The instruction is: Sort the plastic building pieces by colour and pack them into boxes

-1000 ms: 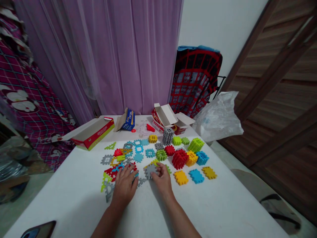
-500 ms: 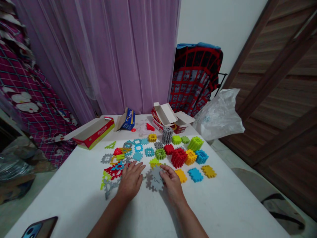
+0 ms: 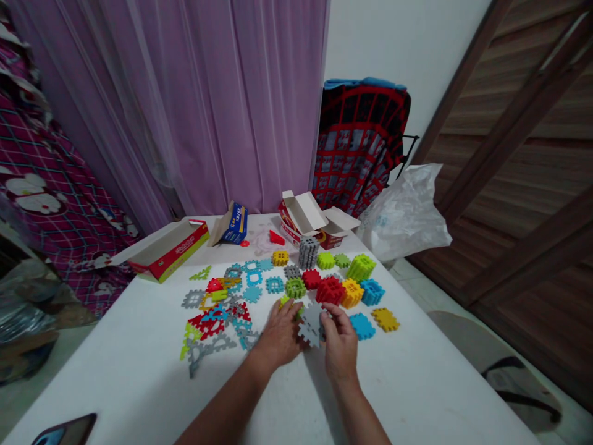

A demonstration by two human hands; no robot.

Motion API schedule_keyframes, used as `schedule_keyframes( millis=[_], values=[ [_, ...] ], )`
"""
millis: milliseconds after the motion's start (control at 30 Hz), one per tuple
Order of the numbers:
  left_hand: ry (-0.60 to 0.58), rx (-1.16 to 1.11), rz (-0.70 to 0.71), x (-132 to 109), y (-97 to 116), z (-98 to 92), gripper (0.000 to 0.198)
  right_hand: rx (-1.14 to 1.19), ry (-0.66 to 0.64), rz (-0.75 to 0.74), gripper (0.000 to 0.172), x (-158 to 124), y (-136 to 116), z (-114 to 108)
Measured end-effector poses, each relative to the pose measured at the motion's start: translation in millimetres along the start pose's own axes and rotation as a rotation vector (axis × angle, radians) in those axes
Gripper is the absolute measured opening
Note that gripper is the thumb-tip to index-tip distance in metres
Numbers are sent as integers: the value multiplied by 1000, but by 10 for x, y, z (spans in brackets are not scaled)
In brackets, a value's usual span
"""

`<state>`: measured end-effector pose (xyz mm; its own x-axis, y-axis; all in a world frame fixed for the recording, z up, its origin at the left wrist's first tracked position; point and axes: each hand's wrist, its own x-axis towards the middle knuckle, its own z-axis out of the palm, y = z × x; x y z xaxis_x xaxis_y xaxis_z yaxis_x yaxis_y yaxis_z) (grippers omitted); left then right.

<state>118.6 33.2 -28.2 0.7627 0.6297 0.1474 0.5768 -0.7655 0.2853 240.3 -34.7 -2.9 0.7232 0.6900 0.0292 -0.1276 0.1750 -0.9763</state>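
My right hand (image 3: 341, 341) is closed on flat grey gear-edged toy tiles (image 3: 311, 325), thumb in front, holding them tilted just above the table. They look like more than one, overlapping; I cannot tell how many. My left hand (image 3: 280, 337) lies low to their left with its fingers stretched forward over a lime-green piece (image 3: 284, 301), mostly hidden beneath them. Beyond the hands stand a green block of tiles (image 3: 295, 287) and a red stack (image 3: 330, 291). A blue tile (image 3: 362, 326) and a mustard-yellow tile (image 3: 385, 319) lie flat to the right.
Loose red, blue and grey pieces (image 3: 213, 324) spread across the left. A grey stack (image 3: 308, 253), a yellow stack (image 3: 353, 293) and a blue stack (image 3: 372, 292) stand farther back. Opened boxes (image 3: 173, 253) line the far edge. A phone (image 3: 67, 431) lies front left.
My left hand has moved right, from the loose pieces to beside the grey tiles. My right hand has shifted slightly right with the tiles, now more tilted. The view has turned slightly.
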Motion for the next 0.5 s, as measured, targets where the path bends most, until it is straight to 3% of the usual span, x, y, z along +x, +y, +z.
schedule_keyframes(
  millis=[133, 300, 500],
  values=[
    [-2, 26, -34, -78, -43, -74, 35, -2, -21, 33, 41, -28, 78, 39],
    [36, 94, -54, -361, -294, -217, 35, -75, 11, -16, 38, -34, 159, 45],
    [77, 138, -150, -585, -595, -264, 59, -137, -31, -72, 37, -94, 300, 105]
  ],
)
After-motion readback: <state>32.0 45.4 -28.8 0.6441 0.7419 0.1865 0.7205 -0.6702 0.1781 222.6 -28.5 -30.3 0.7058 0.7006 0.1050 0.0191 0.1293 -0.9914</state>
